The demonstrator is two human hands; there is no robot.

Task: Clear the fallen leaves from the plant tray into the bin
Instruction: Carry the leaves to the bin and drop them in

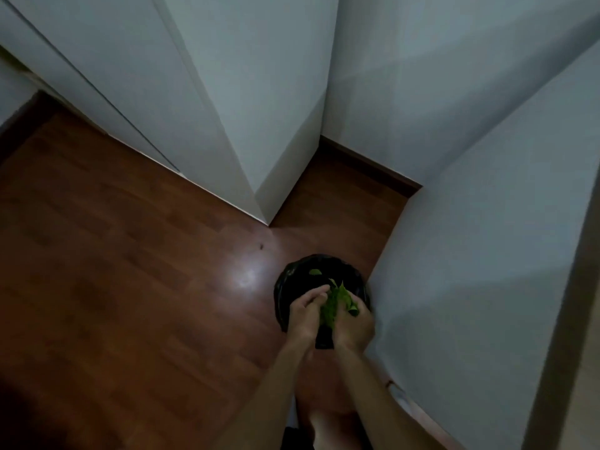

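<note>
Lower centre of frame: left hand (305, 315) and right hand (355, 323) cupped around bunch of green fallen leaves (334, 305), over round black-lined bin (292, 277). Step: dumping. Next, likely: opening both grips.

Dim, soft frame; a glare patch on the floor (245, 277) near six o'clock; wide-angle bending toward the edges.

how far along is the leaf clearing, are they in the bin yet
Partly. One leaf already lies inside the bin. Both hands, left and right, hold a bunch of leaves over its opening, not yet dropped. The tray is out of view, so any remainder is unknown.
</note>
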